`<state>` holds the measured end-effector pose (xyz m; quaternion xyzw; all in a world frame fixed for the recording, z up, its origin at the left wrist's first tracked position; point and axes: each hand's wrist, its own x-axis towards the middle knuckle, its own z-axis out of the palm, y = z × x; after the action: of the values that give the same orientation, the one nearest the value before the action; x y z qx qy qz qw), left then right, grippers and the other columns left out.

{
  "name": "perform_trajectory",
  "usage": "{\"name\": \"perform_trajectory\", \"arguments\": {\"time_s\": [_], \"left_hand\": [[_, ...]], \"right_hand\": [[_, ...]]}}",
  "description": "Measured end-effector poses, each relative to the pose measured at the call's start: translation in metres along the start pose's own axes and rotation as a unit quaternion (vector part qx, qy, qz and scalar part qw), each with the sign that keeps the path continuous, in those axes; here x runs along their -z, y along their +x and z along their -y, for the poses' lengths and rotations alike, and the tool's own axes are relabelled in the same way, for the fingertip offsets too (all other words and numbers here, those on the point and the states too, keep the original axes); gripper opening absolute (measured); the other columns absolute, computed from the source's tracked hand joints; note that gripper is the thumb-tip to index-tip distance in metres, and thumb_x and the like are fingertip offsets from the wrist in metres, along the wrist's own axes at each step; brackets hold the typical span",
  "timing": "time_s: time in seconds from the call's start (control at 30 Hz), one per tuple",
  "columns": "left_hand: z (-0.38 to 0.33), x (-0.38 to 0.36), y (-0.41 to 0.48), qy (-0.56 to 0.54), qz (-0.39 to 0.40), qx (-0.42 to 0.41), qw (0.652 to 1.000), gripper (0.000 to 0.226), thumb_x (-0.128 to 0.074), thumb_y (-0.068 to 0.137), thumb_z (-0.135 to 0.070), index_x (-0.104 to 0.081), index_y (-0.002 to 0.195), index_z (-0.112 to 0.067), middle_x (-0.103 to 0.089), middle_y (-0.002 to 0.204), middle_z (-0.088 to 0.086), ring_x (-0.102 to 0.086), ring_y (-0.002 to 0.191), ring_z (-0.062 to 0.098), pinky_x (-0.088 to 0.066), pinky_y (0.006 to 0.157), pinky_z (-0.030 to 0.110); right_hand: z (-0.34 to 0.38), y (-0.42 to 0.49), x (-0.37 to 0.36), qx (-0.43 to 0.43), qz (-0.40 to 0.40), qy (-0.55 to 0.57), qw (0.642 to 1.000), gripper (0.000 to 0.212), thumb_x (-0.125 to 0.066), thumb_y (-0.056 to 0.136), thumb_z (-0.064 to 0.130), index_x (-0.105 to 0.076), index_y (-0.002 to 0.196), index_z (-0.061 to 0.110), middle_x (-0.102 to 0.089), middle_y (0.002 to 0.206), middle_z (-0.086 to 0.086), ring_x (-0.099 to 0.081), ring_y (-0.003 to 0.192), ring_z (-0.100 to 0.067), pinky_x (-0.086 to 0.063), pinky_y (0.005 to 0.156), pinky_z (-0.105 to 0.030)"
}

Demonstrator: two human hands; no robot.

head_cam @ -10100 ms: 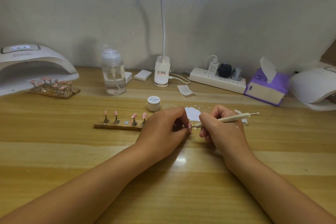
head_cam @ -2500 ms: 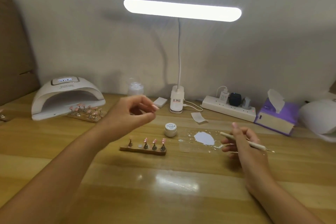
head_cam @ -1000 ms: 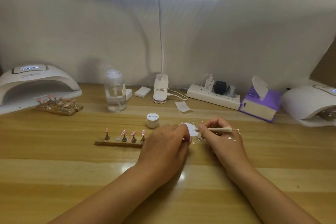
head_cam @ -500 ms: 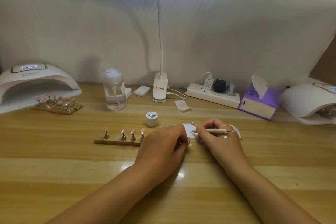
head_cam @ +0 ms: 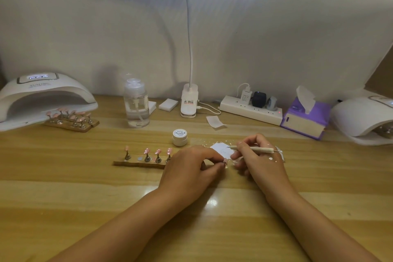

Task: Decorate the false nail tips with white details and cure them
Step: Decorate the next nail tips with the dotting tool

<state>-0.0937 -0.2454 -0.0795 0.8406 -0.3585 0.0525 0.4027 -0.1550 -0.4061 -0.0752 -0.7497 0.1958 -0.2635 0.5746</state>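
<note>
The left hand (head_cam: 191, 168), raised above the table (head_cam: 85, 198) moments ago, now rests low at frame centre. It pinches one pink false nail tip (head_cam: 225, 161) just right of the wooden stand (head_cam: 138, 164), where one slot sits bare. The right hand (head_cam: 257, 161) grips the dotting pen (head_cam: 255, 149), its point now over the white gel smear (head_cam: 221, 151). It is likely loading gel to detail this tip. Curing in the nail lamp (head_cam: 42, 95), at the left edge of the frame, is still ahead.
</note>
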Motion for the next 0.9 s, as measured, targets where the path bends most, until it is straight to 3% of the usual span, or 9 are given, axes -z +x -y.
{"name": "perform_trajectory", "arguments": {"time_s": [0.13, 0.23, 0.37, 0.47, 0.57, 0.67, 0.9], "left_hand": [[0.001, -0.001, 0.0, -0.021, -0.001, 0.002, 1.0, 0.012, -0.071, 0.087, -0.029, -0.076, 0.094, -0.037, -0.07, 0.091, -0.018, -0.059, 0.069, 0.001, -0.053, 0.072, 0.031], [0.003, -0.001, 0.001, -0.027, 0.005, -0.003, 1.0, 0.012, -0.072, 0.086, -0.027, -0.075, 0.091, -0.038, -0.065, 0.098, -0.018, -0.055, 0.066, 0.0, -0.052, 0.074, 0.031], [0.005, -0.001, 0.002, -0.026, 0.012, -0.005, 1.0, 0.021, -0.074, 0.084, -0.027, -0.068, 0.087, -0.047, -0.061, 0.091, -0.02, -0.053, 0.065, -0.001, -0.049, 0.072, 0.029], [0.006, -0.001, 0.003, -0.025, 0.02, 0.001, 0.999, 0.018, -0.073, 0.084, -0.031, -0.066, 0.084, -0.048, -0.064, 0.089, -0.03, -0.056, 0.065, -0.001, -0.048, 0.068, 0.028], [0.007, -0.001, 0.005, -0.021, 0.024, 0.008, 0.999, 0.02, -0.071, 0.086, -0.034, -0.062, 0.079, -0.05, -0.066, 0.091, -0.034, -0.056, 0.061, -0.004, -0.041, 0.064, 0.025], [0.007, -0.002, 0.006, -0.019, 0.029, 0.007, 0.999, 0.019, -0.069, 0.088, -0.036, -0.06, 0.079, -0.05, -0.066, 0.093, -0.032, -0.057, 0.062, -0.003, -0.045, 0.065, 0.026], [0.007, -0.003, 0.007, -0.019, 0.029, 0.003, 0.999, 0.009, -0.069, 0.085, -0.039, -0.062, 0.083, -0.044, -0.068, 0.092, -0.03, -0.058, 0.063, -0.002, -0.043, 0.063, 0.025]], "right_hand": [[0.005, -0.003, 0.002, 0.015, -0.016, 0.021, 1.0, 0.015, -0.057, 0.098, 0.022, -0.065, 0.087, 0.015, -0.072, 0.064, -0.003, -0.057, 0.046, -0.006, -0.038, 0.04, -0.013], [0.011, -0.008, 0.004, 0.037, -0.032, 0.066, 0.997, 0.019, -0.064, 0.096, 0.027, -0.067, 0.087, 0.011, -0.072, 0.066, -0.005, -0.059, 0.049, -0.007, -0.041, 0.044, -0.014], [0.017, -0.013, 0.002, -0.001, -0.039, 0.126, 0.991, 0.021, -0.067, 0.093, 0.032, -0.065, 0.089, 0.011, -0.068, 0.057, -0.002, -0.056, 0.045, -0.006, -0.039, 0.04, -0.016], [0.018, -0.016, -0.001, -0.032, -0.035, 0.171, 0.984, 0.018, -0.068, 0.092, 0.033, -0.062, 0.093, 0.015, -0.071, 0.064, -0.001, -0.061, 0.049, -0.006, -0.043, 0.041, -0.016], [0.019, -0.017, -0.003, -0.029, -0.021, 0.148, 0.988, 0.021, -0.071, 0.089, 0.033, -0.063, 0.09, 0.014, -0.07, 0.065, 0.001, -0.061, 0.051, -0.006, -0.043, 0.042, -0.016], [0.019, -0.017, -0.004, -0.03, -0.009, 0.129, 0.991, 0.022, -0.072, 0.089, 0.027, -0.059, 0.087, 0.01, -0.065, 0.058, -0.001, -0.053, 0.044, -0.006, -0.039, 0.039, -0.016], [0.017, -0.018, -0.006, -0.037, 0.002, 0.098, 0.994, 0.016, -0.063, 0.086, 0.01, -0.051, 0.075, 0.008, -0.062, 0.05, -0.006, -0.051, 0.041, -0.009, -0.04, 0.04, -0.018]]}}
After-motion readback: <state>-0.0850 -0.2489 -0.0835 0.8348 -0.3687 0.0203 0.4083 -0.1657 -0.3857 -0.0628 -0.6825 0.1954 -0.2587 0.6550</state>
